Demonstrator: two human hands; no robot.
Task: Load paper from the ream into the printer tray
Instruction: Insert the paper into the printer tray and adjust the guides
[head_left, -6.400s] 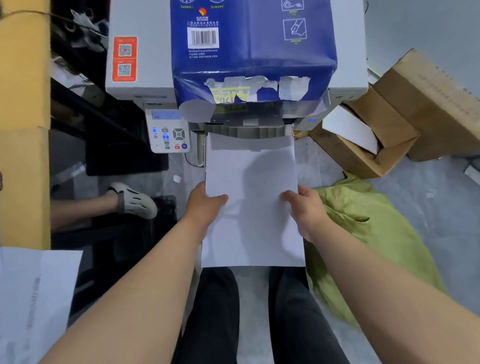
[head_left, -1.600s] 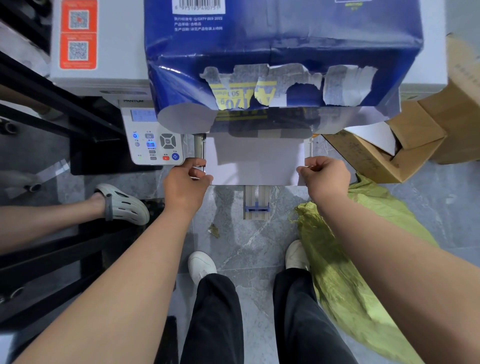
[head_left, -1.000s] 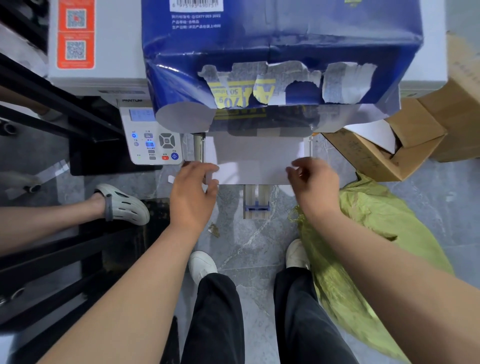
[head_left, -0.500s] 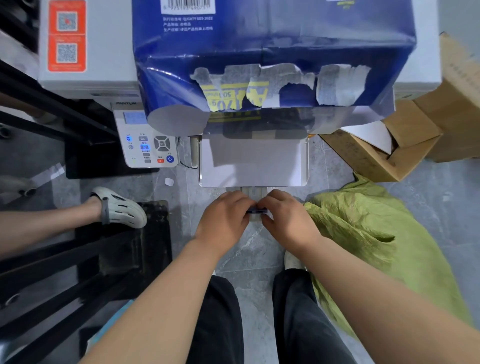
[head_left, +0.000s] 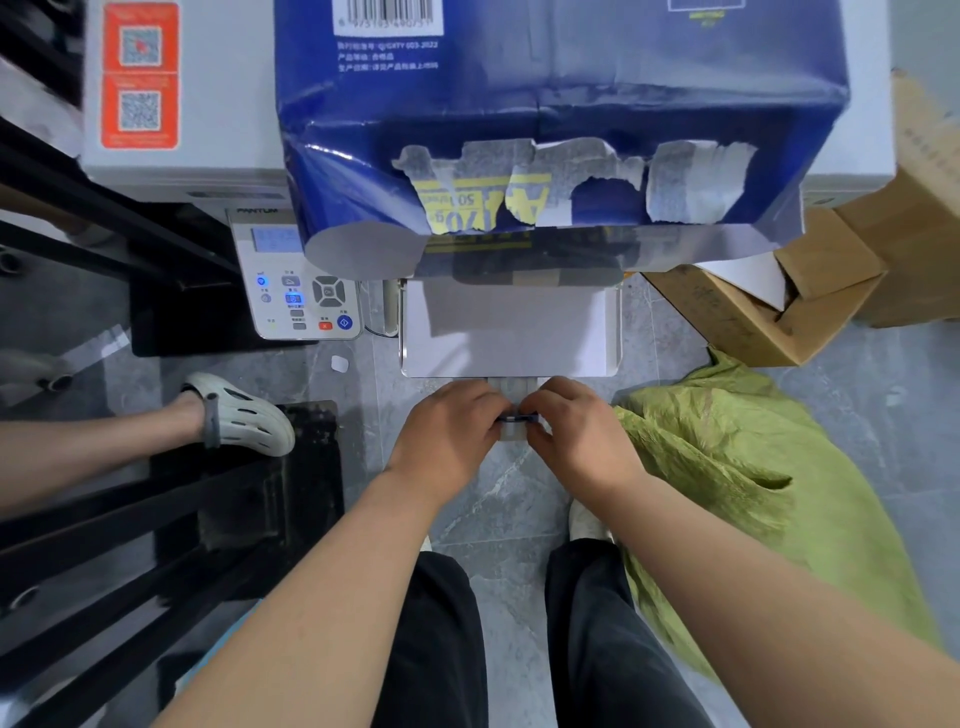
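We see the left hand (head_left: 451, 436) and right hand (head_left: 581, 436) pinching the blue guide tab (head_left: 517, 417) between them. Just beyond both, paper (head_left: 511, 332) lies in the printer tray (head_left: 617, 332); the torn ream (head_left: 561, 119) sits above.

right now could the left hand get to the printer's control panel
Probably yes. The left hand sits at the tray's blue length guide, and the control panel lies up and to its left with only open floor between. It would have to let go of the guide first.
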